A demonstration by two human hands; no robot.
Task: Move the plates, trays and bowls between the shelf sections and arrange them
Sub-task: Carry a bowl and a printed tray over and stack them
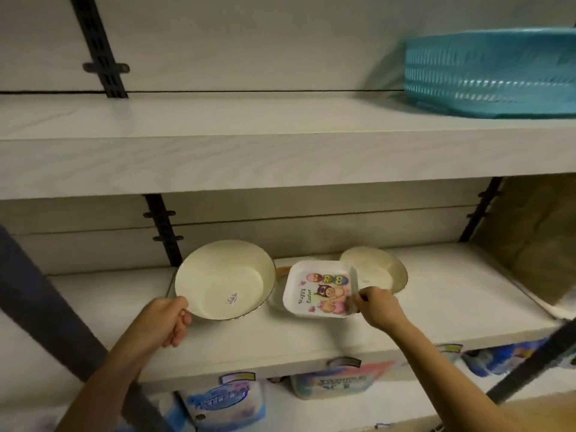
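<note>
I see the left grip (165,319) clenched round the near rim of a cream round deep bowl (221,282) on the white middle shelf (436,307). The right grip (378,307) pinches the right edge of a white square plastic tray with an Easter print (321,288), just right of the bowl. A second cream round dish (378,269) sits behind the tray. A blue plastic basket (489,73) stands on the shelf above.

Both arms are reaching forward, the left grip (165,319) clasping the bowl (218,282) rim, the right grip (378,307) pinching the tray (321,288) edge.
</note>
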